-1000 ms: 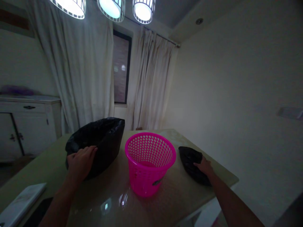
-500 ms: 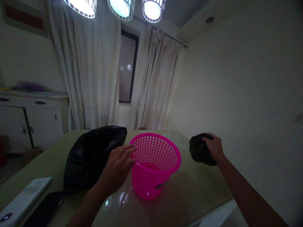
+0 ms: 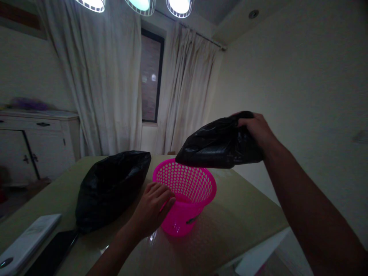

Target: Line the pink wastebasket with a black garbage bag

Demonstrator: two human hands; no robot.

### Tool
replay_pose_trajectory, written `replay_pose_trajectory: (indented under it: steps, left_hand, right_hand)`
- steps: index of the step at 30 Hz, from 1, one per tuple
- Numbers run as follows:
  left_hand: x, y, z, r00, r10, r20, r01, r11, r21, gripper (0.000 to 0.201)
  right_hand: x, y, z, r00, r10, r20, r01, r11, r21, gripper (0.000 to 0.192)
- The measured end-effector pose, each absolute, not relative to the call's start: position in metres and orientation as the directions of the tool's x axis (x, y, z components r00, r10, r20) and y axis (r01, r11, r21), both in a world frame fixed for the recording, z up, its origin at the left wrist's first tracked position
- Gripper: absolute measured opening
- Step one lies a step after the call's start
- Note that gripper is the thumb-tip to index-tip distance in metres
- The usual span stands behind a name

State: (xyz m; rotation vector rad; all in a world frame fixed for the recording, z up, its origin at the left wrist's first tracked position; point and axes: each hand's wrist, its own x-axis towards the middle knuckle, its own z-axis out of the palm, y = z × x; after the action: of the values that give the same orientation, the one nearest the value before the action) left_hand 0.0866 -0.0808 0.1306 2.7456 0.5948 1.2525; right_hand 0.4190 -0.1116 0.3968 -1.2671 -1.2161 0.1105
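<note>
left hand (image 3: 153,207) | fingers curling against pink basket (image 3: 185,199) rim at 9 o'clock, steadying it on table (image 3: 235,226) || right hand (image 3: 257,130) | fingers clamping folded black bag (image 3: 218,143), lifting it above basket mouth || full black bag (image 3: 112,186) lying at basket's 9 o'clock

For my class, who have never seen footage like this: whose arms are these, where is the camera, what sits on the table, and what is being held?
The camera is worn on a person's head and looks forward and down, so the two bare arms are that person's own. No machine is involved. The left hand rests against the near side of a pink plastic basket standing on the table. The right hand grips a small crumpled black bag in the air, above the basket's rim. A larger black bag lies on the table left of the basket. At the near left corner lie a white flat object and something dark, too dim to identify.
</note>
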Motion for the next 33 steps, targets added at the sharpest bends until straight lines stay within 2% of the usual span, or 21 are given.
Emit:
replay_pose_trajectory:
  steps: [2,5,7,10,14,15,17,19,21,24,26,28,31,33]
  left_hand:
    - [0.087,-0.083,0.134,0.597,0.375,0.709,0.317,-0.922,0.222,0.021]
    - [0.087,-0.087,0.14,0.587,0.378,0.715,0.314,-0.921,0.23,0.021]
    - [0.086,-0.088,0.142,0.591,0.378,0.713,0.305,-0.923,0.237,0.021]
    - [0.087,-0.083,0.143,0.546,0.43,0.72,0.273,-0.903,0.332,0.02]
    - [0.094,-0.061,0.15,0.286,0.614,0.735,0.289,-0.787,0.545,0.024]
    - [0.097,-0.053,0.153,0.271,0.644,0.716,0.297,-0.763,0.574,0.027]
    - [0.105,-0.036,0.161,0.361,0.676,0.642,0.277,-0.735,0.618,0.039]
    - [0.111,-0.023,0.17,0.528,0.66,0.534,0.229,-0.716,0.66,0.049]
    - [0.115,-0.015,0.177,0.636,0.627,0.451,0.215,-0.704,0.677,0.041]
    - [0.114,-0.013,0.185,0.611,0.672,0.418,0.264,-0.671,0.693,0.024]
    - [0.11,-0.014,0.188,0.529,0.738,0.42,0.31,-0.628,0.713,0.03]
    - [0.107,-0.015,0.19,0.476,0.766,0.433,0.331,-0.612,0.718,0.036]
    - [0.107,-0.018,0.189,0.517,0.718,0.466,0.253,-0.649,0.718,0.034]
    - [0.109,-0.02,0.187,0.566,0.673,0.477,0.203,-0.674,0.71,0.037]
  right_hand:
    - [0.404,-0.098,0.379,0.293,0.719,0.63,0.613,0.364,-0.701,0.03]
    - [0.381,-0.082,0.339,-0.065,0.723,0.688,0.74,0.498,-0.453,0.038]
    - [0.368,-0.076,0.31,-0.305,0.684,0.662,0.718,0.622,-0.312,0.046]
    - [0.355,-0.07,0.268,-0.49,0.631,0.601,0.641,0.728,-0.242,0.054]
    - [0.348,-0.066,0.232,-0.484,0.634,0.603,0.624,0.733,-0.27,0.053]
    - [0.346,-0.067,0.228,-0.479,0.638,0.603,0.612,0.735,-0.292,0.05]
    - [0.344,-0.068,0.225,-0.482,0.635,0.604,0.57,0.751,-0.334,0.045]
    - [0.343,-0.071,0.226,-0.499,0.62,0.605,0.536,0.77,-0.347,0.048]
    - [0.345,-0.075,0.227,-0.506,0.628,0.591,0.57,0.758,-0.318,0.054]
    - [0.358,-0.079,0.223,-0.442,0.707,0.552,0.727,0.642,-0.241,0.055]
    - [0.37,-0.08,0.218,-0.33,0.745,0.58,0.815,0.535,-0.224,0.055]
    - [0.379,-0.081,0.214,-0.209,0.725,0.656,0.854,0.462,-0.239,0.05]
    - [0.383,-0.09,0.22,-0.172,0.67,0.722,0.819,0.504,-0.273,0.046]
    - [0.377,-0.1,0.233,-0.26,0.689,0.676,0.73,0.599,-0.329,0.062]
